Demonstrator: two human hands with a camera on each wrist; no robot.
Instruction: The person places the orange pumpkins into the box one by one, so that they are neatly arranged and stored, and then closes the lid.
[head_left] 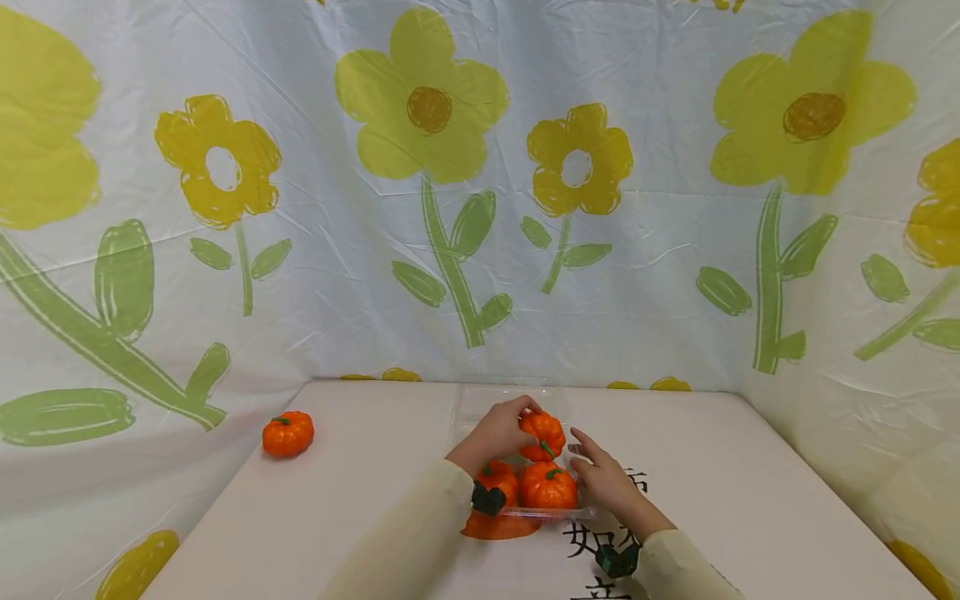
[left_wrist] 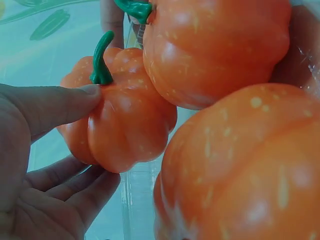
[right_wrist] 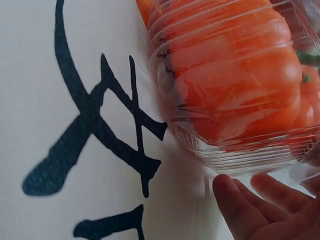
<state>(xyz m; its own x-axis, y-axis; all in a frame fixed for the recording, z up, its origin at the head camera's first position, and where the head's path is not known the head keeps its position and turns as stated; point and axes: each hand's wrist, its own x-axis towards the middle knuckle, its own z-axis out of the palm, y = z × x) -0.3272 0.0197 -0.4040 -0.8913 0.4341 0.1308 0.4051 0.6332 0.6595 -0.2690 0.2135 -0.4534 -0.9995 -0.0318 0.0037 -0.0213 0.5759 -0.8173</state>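
Observation:
My left hand [head_left: 497,433] grips a small orange pumpkin [head_left: 543,433] with a green stem at the back of a clear plastic box [head_left: 551,513]. In the left wrist view the thumb lies on this pumpkin [left_wrist: 127,120] beside its stem, with fingers underneath. Two more pumpkins sit in the front of the box, one at the right [head_left: 550,485] and one at the left [head_left: 501,477], partly behind the wrist. Beside the box's right wall is my right hand [head_left: 606,482], fingers spread and holding nothing. In the right wrist view its fingertips are right at the ribbed wall [right_wrist: 240,160].
Another orange pumpkin [head_left: 288,434] rests far left on the pale table [head_left: 360,450]. The box's clear lid [head_left: 513,396] lies folded back. Black characters [head_left: 581,540] and an orange shape [head_left: 498,527] mark the tabletop. A flowered curtain [head_left: 322,317] encloses the back and sides.

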